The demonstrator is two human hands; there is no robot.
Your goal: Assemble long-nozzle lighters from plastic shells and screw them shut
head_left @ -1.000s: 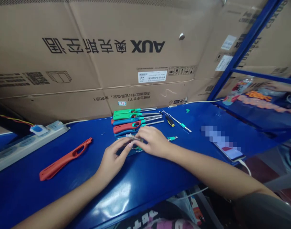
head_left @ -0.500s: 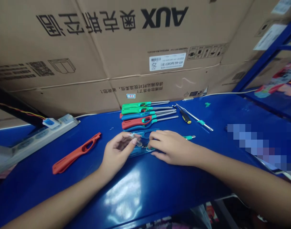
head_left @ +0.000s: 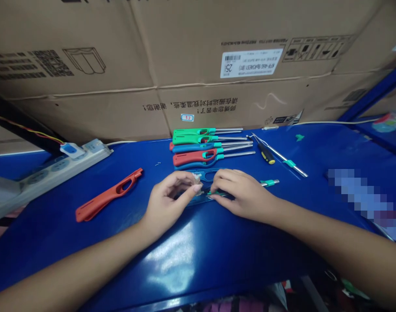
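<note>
My left hand (head_left: 170,197) is closed, thumb and fingers pinching a clear plastic part (head_left: 198,185) that looks like a small lighter fuel tank. Under both hands lies a blue lighter casing (head_left: 205,174), partly covered. My right hand (head_left: 245,190) is closed at the casing, its fingertips pinching a small green piece (head_left: 213,195) with what looks like a thin wire. Beyond the right knuckles, a green collar with a metal end (head_left: 270,183) sticks out; its link to the green piece is hidden.
Several red, green and blue lighters (head_left: 194,159) lie stacked behind my hands. To the right are a black-and-yellow screwdriver (head_left: 266,155) and a metal tube (head_left: 282,157). A red casing (head_left: 108,196) and a power strip (head_left: 55,167) sit left. A cardboard box (head_left: 191,82) stands behind.
The view has tilted down and shifted left. My left fingers have closed further over the clear part, which now shows less. My right hand stays at the casing, fingertips on the green piece.
</note>
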